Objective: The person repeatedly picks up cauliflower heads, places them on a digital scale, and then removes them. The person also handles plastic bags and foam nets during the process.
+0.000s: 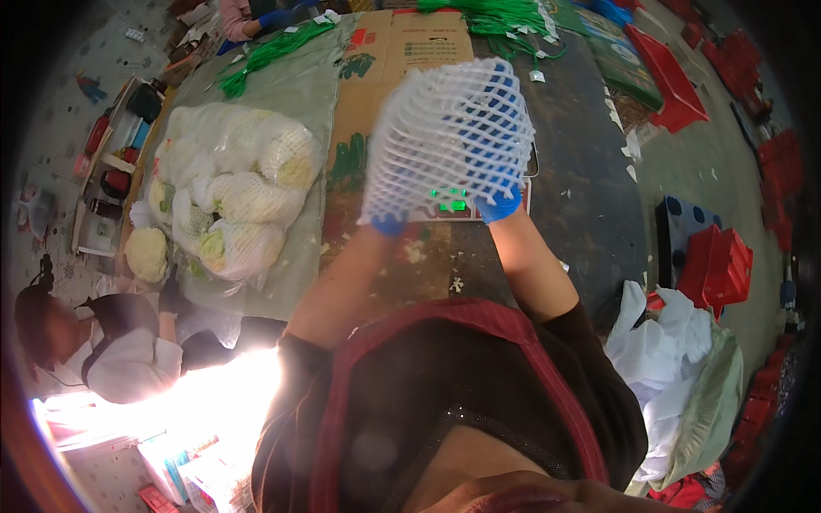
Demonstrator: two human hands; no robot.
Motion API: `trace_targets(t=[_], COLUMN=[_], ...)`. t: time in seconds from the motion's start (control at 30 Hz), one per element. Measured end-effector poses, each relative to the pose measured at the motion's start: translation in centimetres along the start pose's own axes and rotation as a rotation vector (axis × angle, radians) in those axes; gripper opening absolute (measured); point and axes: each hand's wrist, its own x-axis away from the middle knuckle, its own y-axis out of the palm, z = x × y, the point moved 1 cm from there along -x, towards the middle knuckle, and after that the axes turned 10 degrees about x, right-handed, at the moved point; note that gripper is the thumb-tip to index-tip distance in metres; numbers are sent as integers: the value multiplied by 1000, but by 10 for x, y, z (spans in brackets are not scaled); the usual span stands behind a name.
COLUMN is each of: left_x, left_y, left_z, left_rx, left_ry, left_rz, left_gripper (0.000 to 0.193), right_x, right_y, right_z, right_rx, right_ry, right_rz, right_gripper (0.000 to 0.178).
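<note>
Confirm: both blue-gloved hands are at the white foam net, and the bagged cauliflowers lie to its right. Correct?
One error: the head view shows the bagged cauliflowers to the left of the white foam net, not the right. The rest stands: the left hand and right hand, both blue-gloved, are at the net.

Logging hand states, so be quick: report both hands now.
Left hand: mostly hidden by the white foam net, grip cannot be told.
Right hand: looks open, seen through the mesh.

Dark top (402, 385), maroon straps (560, 395), blue-gloved hands (503, 203)
</note>
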Motion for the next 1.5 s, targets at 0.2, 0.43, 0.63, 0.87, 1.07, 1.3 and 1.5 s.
trace_targets(t=[0.2, 0.43, 0.63, 0.87, 1.07, 1.3, 1.5], left_x=[-22, -3, -3, -3, -13, -105, -178], left_y=[-33, -2, 19, 0, -49, -86, -103], left_z=[-5, 83, 33, -19, 52, 56, 48], left_rx=[-1270, -2060, -1312, -2279, -1746, -2114, -1834], left_ry=[444, 1033, 751, 597, 940, 810, 5], left_rz=[-239, -53, -161, 265, 12, -235, -94], left_gripper=[56, 34, 39, 44, 36, 21, 19], right_x=[-15, 15, 0, -8, 2, -53, -80], right_y=[13, -5, -2, -4, -37, -83, -72], right_z=[-8, 38, -1, 4, 72, 107, 175], right_rx=[533, 444, 14, 1407, 1035, 1159, 1101], right_ry=[-39, 526, 492, -563, 125, 40, 279], right_rz=[214, 71, 10, 363, 53, 99, 65], right_gripper=[40, 24, 36, 40, 34, 28, 36])
